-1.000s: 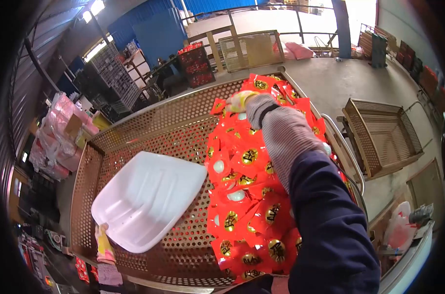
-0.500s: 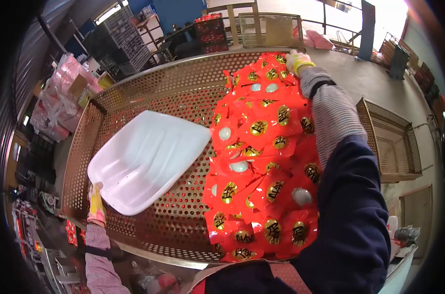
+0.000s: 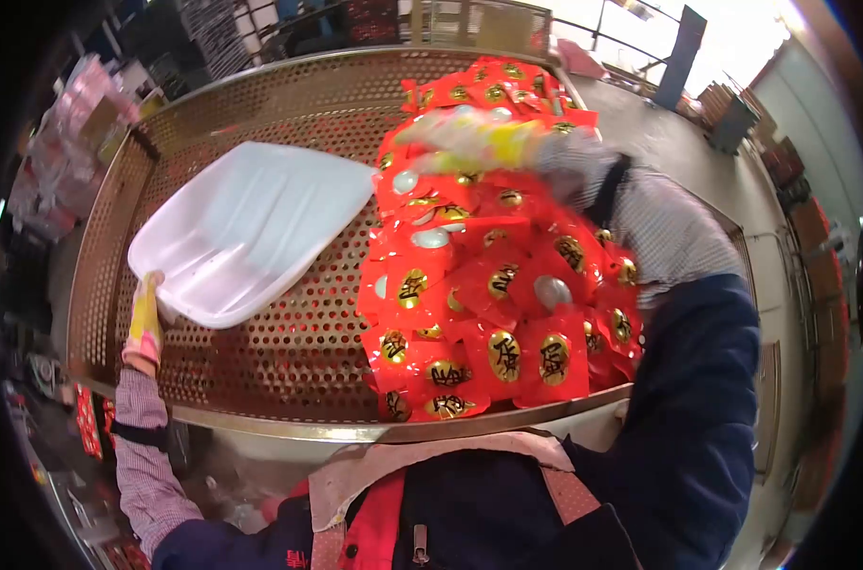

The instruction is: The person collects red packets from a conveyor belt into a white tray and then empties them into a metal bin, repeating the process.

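Observation:
My left hand (image 3: 144, 323), in a pink and yellow glove, grips the near left edge of a white plastic scoop (image 3: 251, 228). The scoop is tilted over the left part of a perforated metal tray (image 3: 289, 375). Red plastic packets (image 3: 502, 285) with gold ovals and black characters are heaped in the tray's right side; several show a pale round window. Over the far part of this heap, my right hand (image 3: 474, 141) is blurred by motion, its gloved fingers stretched out to the left and apart, with nothing visible in them.
Behind the tray stand stacked dark crates (image 3: 369, 21) and a metal railing. Pink plastic wrapping (image 3: 85, 104) is piled at the left. Grey floor (image 3: 640, 123) lies to the right, with boxes (image 3: 816, 247) along the wall. More red packets (image 3: 89, 418) lie at the lower left.
My right hand has moved from the heap's far right corner leftward and nearer, across the packets. The camera view has tilted down; my left hand keeps hold of the scoop.

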Demonstrator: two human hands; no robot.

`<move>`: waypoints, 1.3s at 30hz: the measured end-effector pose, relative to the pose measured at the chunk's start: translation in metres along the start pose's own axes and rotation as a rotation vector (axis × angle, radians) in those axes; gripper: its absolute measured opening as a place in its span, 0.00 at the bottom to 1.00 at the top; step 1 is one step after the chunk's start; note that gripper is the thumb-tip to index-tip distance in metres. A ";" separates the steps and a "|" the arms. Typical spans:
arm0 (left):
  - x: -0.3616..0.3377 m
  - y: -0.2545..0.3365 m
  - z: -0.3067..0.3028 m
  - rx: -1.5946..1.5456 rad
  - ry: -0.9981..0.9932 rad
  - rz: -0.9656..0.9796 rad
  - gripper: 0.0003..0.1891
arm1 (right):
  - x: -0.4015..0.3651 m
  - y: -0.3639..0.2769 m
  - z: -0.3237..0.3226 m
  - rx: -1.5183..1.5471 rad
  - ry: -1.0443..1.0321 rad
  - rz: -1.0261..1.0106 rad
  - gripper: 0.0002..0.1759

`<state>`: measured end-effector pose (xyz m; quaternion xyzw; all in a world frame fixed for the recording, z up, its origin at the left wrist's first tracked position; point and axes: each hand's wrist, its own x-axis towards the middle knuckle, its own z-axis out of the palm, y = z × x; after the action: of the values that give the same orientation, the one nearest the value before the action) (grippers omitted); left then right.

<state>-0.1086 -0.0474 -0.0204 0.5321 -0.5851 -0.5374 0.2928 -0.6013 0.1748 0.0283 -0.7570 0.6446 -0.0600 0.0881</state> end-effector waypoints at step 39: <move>0.007 -0.011 -0.027 0.005 0.044 0.140 0.28 | 0.110 0.117 0.052 -0.467 0.285 0.124 0.10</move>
<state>-0.0828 -0.0609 -0.0259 0.5022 -0.6156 -0.5026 0.3409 -0.6861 0.0513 -0.0494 -0.6998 0.6921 -0.0103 -0.1768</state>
